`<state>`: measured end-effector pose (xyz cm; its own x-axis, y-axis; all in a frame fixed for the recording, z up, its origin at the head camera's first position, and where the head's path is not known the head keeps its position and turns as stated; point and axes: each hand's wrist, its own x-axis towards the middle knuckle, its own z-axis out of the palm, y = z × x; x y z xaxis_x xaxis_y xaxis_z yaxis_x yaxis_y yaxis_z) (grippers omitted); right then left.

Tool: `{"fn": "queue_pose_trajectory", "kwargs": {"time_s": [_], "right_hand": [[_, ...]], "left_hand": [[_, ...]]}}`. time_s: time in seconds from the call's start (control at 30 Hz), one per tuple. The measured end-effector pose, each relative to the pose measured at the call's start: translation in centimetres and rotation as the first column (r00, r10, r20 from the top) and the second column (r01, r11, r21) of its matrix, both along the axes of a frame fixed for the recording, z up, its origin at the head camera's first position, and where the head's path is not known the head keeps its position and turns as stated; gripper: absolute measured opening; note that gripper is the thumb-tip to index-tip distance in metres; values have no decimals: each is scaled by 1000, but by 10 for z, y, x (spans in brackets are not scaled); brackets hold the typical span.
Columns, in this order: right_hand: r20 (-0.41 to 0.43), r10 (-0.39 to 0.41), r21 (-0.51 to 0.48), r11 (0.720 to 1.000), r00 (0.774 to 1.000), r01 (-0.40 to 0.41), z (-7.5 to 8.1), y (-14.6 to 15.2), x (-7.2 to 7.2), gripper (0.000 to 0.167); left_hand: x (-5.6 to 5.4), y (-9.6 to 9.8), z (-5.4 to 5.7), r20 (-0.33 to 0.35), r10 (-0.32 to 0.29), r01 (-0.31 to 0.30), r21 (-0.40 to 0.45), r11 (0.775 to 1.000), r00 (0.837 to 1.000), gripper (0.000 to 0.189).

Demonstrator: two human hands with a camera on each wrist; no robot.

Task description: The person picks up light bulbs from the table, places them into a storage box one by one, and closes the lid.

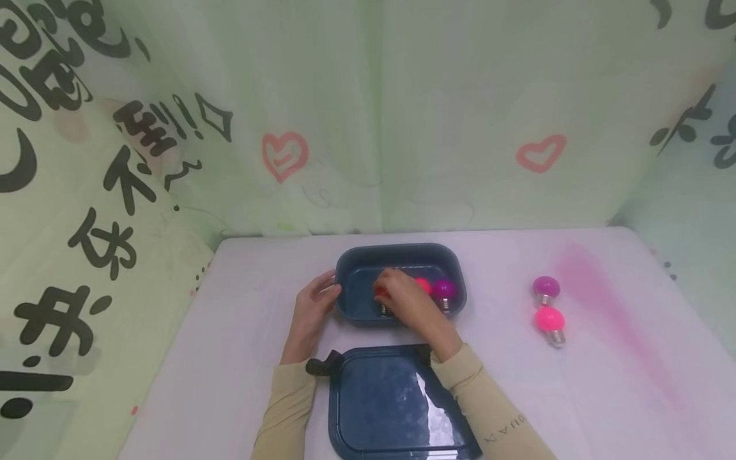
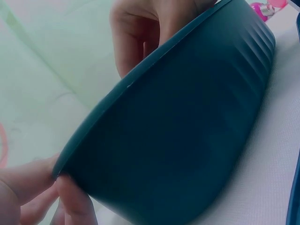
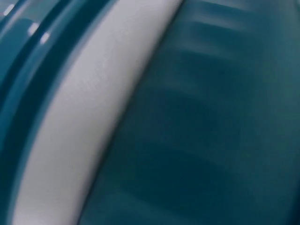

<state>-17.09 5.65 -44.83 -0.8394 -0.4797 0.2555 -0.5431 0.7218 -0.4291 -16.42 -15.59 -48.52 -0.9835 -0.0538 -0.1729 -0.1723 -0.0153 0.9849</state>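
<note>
Right hand [image 1: 405, 295] pinches red bulb [image 1: 381, 293] inside box [image 1: 397, 255]

Near the far edge of the table [image 1: 230, 319], the left hand [image 1: 313, 301] clamps the box's left rim; a purple bulb [image 1: 444, 289] and a pinkish bulb [image 1: 424, 285] lie toward its right end.

Beige sleeves [image 1: 289, 402]; dark capital letters [image 1: 506, 429] — on the right one

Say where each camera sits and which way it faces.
Head: worn on the head, facing forward and down at the dark blue box and its lid; the left hand, right hand and sleeves show.
Left wrist: worn there, facing the box's outer side; part of each hand shows.
Right wrist: worn there, facing the box's ribbed wall and lid's edge; no hand shows.
Head and left wrist share the box and both hands.
</note>
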Motion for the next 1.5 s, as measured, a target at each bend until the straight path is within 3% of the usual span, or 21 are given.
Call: {"fn": "queue_pose_trajectory", "kwargs": {"time_s": [0.67,1.1,1.5], "right_hand": [[-44,5,24,1000,999,-4,0,8,0,25],[-151,-12,41,999,988,19,14,35,11,28],[-171,-30,37,999,985,37,22,66,21,32]], "left_hand": [[-3,0,-2,-27,17,-18,-7,1000,999,46],[-4,0,-1,-18,12,-12,10,1000,1000,46],[-5,0,-2,-19,5,-5,-2,1000,1000,46]]}}
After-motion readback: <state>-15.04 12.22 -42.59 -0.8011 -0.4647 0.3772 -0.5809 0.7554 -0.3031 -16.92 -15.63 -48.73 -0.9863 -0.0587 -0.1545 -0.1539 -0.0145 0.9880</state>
